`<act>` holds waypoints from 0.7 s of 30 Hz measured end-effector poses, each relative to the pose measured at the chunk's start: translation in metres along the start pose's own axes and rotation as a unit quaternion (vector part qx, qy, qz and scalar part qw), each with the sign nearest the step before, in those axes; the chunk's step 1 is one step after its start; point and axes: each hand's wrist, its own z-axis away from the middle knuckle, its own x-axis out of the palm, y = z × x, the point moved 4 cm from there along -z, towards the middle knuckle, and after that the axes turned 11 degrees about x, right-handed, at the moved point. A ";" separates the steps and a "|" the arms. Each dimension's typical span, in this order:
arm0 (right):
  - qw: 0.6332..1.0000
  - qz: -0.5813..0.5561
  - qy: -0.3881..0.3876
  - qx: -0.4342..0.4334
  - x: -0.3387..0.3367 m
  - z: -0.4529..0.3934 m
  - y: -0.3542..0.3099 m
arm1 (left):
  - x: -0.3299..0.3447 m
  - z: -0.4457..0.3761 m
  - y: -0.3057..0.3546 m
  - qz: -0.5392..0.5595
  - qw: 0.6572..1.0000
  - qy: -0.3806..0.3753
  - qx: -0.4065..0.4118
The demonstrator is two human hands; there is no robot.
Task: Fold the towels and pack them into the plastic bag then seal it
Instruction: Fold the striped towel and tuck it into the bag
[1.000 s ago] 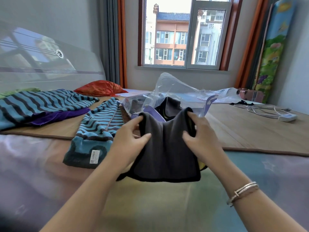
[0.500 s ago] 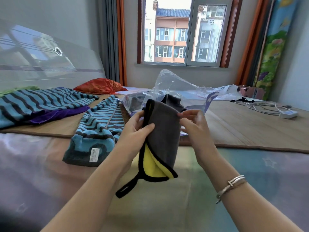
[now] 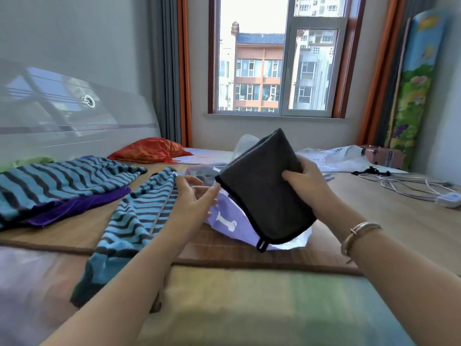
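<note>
The right hand (image 3: 305, 181) grips the folded grey towel (image 3: 267, 193) above the plastic bag (image 3: 232, 222), which lies on the bed; the left hand (image 3: 193, 198), fingers relaxed, touches the bag's mouth at 9 o'clock. Best spread that opening wide, then slide the towel in flat

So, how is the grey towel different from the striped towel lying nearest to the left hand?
The grey towel is plain dark grey and folded compact; the striped towel has blue and dark bands and lies stretched out long. The right hand holds the grey one in the air, while the striped one lies on the mat, untouched. Both remain outside the plastic bag.
</note>
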 end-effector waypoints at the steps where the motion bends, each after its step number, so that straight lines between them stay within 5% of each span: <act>1: 0.999 0.049 0.000 -0.020 0.000 -0.018 -0.004 | 0.000 -0.015 -0.004 -0.042 0.999 0.020 0.011; 6: 0.928 0.357 -0.048 -0.091 0.034 -0.080 0.016 | 0.018 -0.082 -0.044 -0.235 0.971 -0.028 -0.034; 11: 0.769 0.623 -0.033 -0.139 0.088 -0.108 0.054 | 0.046 -0.115 -0.080 -0.303 0.947 -0.089 -0.051; 15: 0.832 0.542 -0.041 -0.111 0.117 -0.116 0.074 | 0.050 -0.128 -0.098 -0.365 0.926 -0.087 -0.035; 21: 0.924 0.367 -0.058 -0.093 0.142 -0.119 0.094 | 0.037 -0.142 -0.106 -0.330 0.943 -0.017 0.036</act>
